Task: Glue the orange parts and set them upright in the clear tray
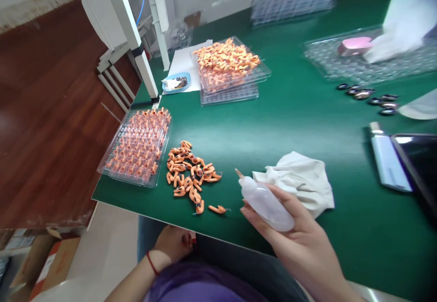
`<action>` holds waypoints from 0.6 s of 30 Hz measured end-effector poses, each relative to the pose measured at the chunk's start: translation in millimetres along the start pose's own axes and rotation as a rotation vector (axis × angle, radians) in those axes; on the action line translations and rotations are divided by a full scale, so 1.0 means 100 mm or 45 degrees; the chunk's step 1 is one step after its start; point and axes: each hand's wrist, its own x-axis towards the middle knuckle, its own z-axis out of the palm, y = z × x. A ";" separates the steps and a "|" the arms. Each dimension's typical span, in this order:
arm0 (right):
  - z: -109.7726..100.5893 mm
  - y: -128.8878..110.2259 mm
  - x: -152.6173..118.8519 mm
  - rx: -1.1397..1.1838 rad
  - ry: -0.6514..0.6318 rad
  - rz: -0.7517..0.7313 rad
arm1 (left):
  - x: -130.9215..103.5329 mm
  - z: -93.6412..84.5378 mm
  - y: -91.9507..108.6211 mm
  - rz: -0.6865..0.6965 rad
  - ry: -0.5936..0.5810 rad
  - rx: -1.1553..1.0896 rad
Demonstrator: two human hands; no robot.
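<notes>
My right hand is wrapped around a translucent white squeeze bottle, held tilted over the table with its thin brownish tip pointing up and left. A crumpled white cloth lies just behind that hand. To the left of the bottle is a loose pile of small orange hook-shaped pieces, several with thin wires. One single orange piece rests apart, near the table edge. My left hand is low at my lap, below the edge, its fingers curled; what they hold, if anything, is unclear.
A clear tray of orange pieces sits at the left edge. Stacked trays and a blue dish stand farther back. On the right are dark glossy ovals, a pale blue bar-shaped object and a black-screened device.
</notes>
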 end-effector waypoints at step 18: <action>-0.03 -0.05 -0.04 0.110 -0.140 -0.016 | 0.16 -0.90 1.30 0.306 0.373 -0.438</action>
